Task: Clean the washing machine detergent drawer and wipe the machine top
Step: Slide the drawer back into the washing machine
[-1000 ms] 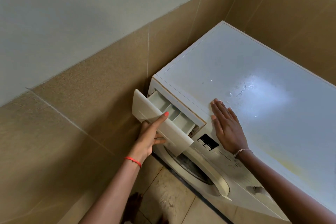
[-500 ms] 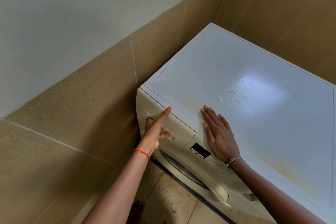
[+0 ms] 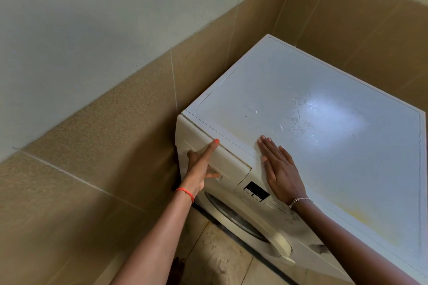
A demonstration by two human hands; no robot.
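Left hand [image 3: 199, 169] on closed detergent drawer [image 3: 231, 161]

The white box-shaped washing machine [image 3: 308, 236] stands in a corner, with the tan tiled wall [image 3: 104, 146] on its left and behind it. Its cream plastic detergent drawer [image 3: 231, 164] sits flush at the left end of the front, just under the top edge. Your left hand [image 3: 199, 169] lies on the drawer front, thumb up along it, fingers in the recess below. Right of the drawer is the small dark display panel [image 3: 256, 191]; below both, the round door [image 3: 243, 220]. Your right hand [image 3: 280, 169] rests flat on the smooth white machine top [image 3: 324, 134], at its front edge.
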